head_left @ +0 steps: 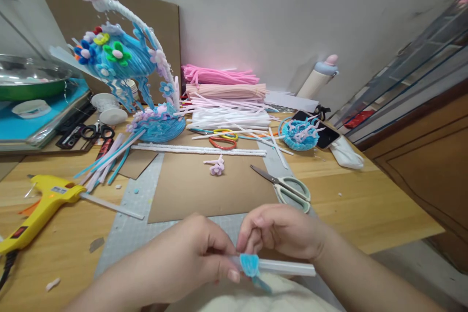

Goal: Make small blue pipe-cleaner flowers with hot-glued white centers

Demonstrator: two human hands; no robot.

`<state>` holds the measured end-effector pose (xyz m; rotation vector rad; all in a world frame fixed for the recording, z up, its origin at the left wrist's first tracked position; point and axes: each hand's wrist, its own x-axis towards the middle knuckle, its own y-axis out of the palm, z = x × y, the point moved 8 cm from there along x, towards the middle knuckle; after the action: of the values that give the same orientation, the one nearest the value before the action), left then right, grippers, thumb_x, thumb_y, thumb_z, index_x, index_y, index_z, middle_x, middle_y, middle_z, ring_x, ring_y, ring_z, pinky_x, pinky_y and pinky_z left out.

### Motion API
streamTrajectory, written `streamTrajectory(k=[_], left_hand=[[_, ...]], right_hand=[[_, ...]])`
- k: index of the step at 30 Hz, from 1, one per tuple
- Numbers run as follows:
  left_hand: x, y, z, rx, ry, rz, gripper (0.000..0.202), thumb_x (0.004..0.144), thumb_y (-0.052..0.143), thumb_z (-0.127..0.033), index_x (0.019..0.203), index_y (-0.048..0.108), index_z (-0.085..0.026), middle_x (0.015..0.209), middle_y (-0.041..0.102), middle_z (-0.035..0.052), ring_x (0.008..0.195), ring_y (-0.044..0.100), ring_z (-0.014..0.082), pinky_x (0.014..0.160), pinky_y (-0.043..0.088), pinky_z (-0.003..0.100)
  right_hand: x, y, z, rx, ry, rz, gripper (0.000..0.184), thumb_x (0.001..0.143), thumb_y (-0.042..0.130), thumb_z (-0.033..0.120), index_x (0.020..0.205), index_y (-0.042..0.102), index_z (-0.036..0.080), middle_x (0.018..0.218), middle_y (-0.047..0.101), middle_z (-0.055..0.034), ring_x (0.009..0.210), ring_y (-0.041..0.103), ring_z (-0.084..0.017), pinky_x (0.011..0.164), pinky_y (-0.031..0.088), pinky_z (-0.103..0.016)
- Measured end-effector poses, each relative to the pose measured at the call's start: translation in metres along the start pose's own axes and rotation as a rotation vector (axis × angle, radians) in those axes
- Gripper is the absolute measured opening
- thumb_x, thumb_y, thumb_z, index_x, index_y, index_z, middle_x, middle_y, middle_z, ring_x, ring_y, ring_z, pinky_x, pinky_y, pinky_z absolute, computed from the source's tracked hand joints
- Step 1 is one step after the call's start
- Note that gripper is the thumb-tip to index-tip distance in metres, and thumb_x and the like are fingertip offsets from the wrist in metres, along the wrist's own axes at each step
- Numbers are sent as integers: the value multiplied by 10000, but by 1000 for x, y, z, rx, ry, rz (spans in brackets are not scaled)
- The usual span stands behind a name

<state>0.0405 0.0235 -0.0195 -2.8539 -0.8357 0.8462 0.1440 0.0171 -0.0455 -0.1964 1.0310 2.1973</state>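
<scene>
My left hand (197, 258) pinches one end of a straight whitish stick (287, 267) between thumb and fingers, low in the view. Around the stick is wound a light-blue pipe cleaner (249, 265), with a loose tail hanging below it. Just above the winding, my right hand (283, 231) has its fingers curled in and closed; what lies between its fingertips is hidden. In front of the hands, a small lilac pipe-cleaner flower (217, 165) lies on a cardboard sheet (183, 190). Scissors with pale green handles (292, 190) rest beside the sheet.
A yellow glue gun (44, 209) lies at left. Behind stands a blue pipe-cleaner teapot-like piece (124, 58) decorated with flowers. Bundled pink and white pipe cleaners (226, 92) are stacked by the wall. Right of them are a blue round piece (300, 136), a phone (327, 134) and a bottle (316, 80).
</scene>
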Motion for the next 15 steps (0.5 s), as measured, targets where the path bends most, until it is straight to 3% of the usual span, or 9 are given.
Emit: streamTrajectory(k=[5,9,11,15], left_hand=[[0,-1,-1,278,-49,-130,297,781,558,-410,646,663,-167,523,363,-61,506,276,92,437,194,205],[-7,-2,-6,412,-65,-232,229,799,509,-324,676,645,-186,600,538,-22,534,419,113,490,246,220],[-11,0,-8,421,-24,-239,242,831,464,-294,703,647,-199,664,598,-7,576,477,123,521,269,223],[-20,1,-12,424,27,-222,259,862,435,-253,690,621,-198,670,586,-22,605,483,112,543,274,217]], right_hand=[[2,10,10,-618,88,-157,314,631,759,337,844,608,163,725,619,15,613,515,-92,581,393,-199],[-4,16,30,-1095,49,-304,217,700,665,384,796,639,192,692,611,34,606,489,-102,512,346,-190],[-5,19,32,-1150,40,-320,215,707,638,397,784,641,196,671,604,43,577,473,-94,483,333,-183],[-6,23,26,-1105,29,-331,149,684,616,328,722,608,184,592,544,63,520,419,-74,442,305,-168]])
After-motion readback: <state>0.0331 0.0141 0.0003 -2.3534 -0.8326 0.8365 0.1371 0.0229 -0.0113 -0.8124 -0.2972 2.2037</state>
